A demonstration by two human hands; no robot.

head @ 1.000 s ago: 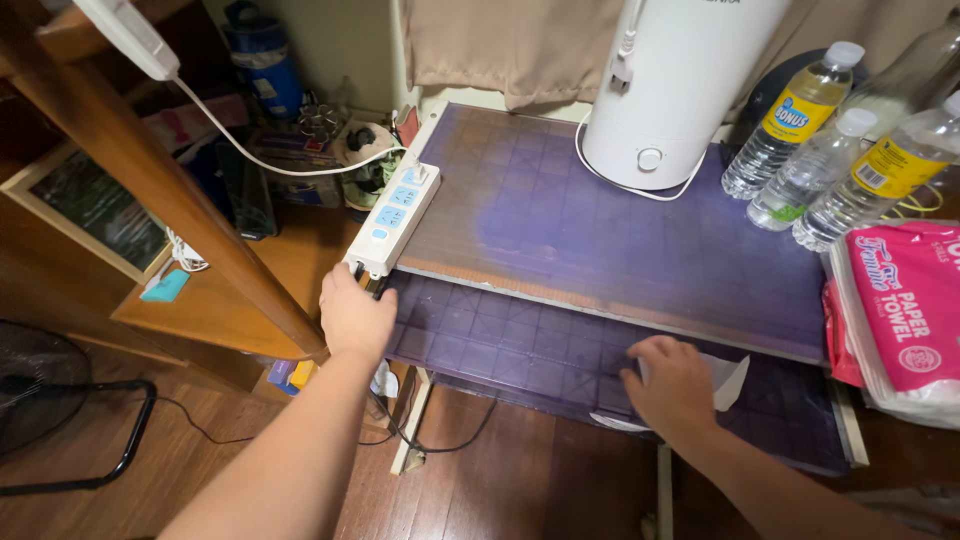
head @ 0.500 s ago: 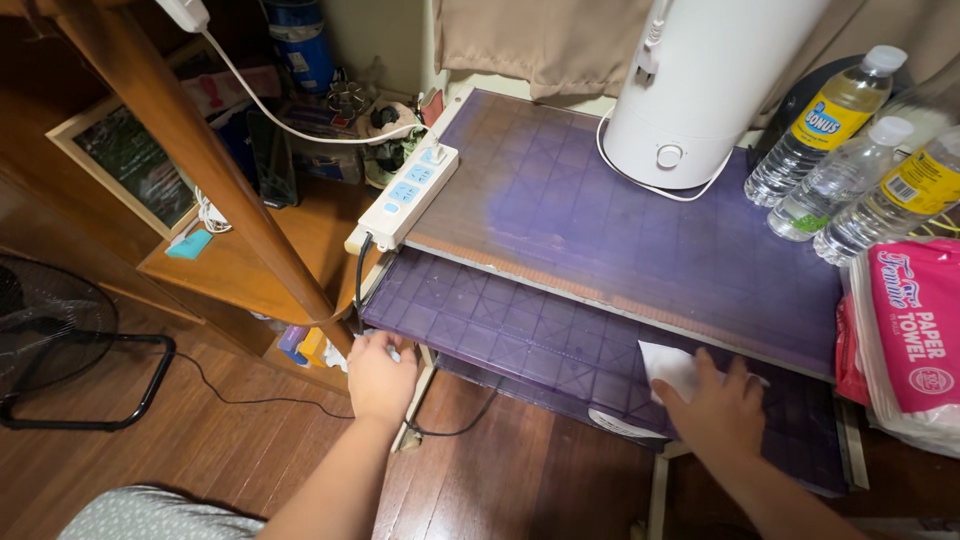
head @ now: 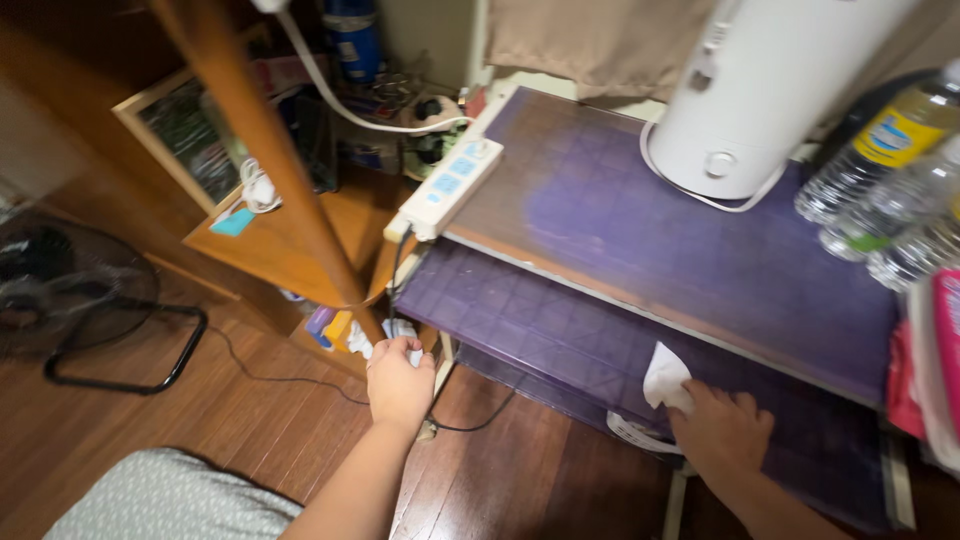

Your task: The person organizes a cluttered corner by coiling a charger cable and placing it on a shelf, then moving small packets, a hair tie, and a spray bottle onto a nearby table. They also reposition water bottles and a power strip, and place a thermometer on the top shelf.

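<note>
My right hand (head: 722, 433) presses a crumpled white paper towel (head: 664, 378) on the lower purple shelf (head: 520, 320) of a small table. My left hand (head: 399, 382) is lower down at the shelf's front left corner, fingers curled near a small white object (head: 400, 331) below the edge; whether it grips it I cannot tell. The upper purple tabletop (head: 640, 240) overhangs the shelf. A white power strip (head: 452, 187) lies on the tabletop's left edge, its black cable hanging past my left hand.
A white cylindrical appliance (head: 770, 90) and several water bottles (head: 880, 190) stand at the back right, a pink paper towel pack (head: 940, 350) at the right edge. A slanted wooden post (head: 270, 150), a cluttered wooden shelf (head: 290, 240) and a black fan (head: 70, 290) stand left.
My left hand dropped from the power strip's end down to the lower shelf's front left corner. My right hand slid the paper towel along the lower shelf. The view shifted left.
</note>
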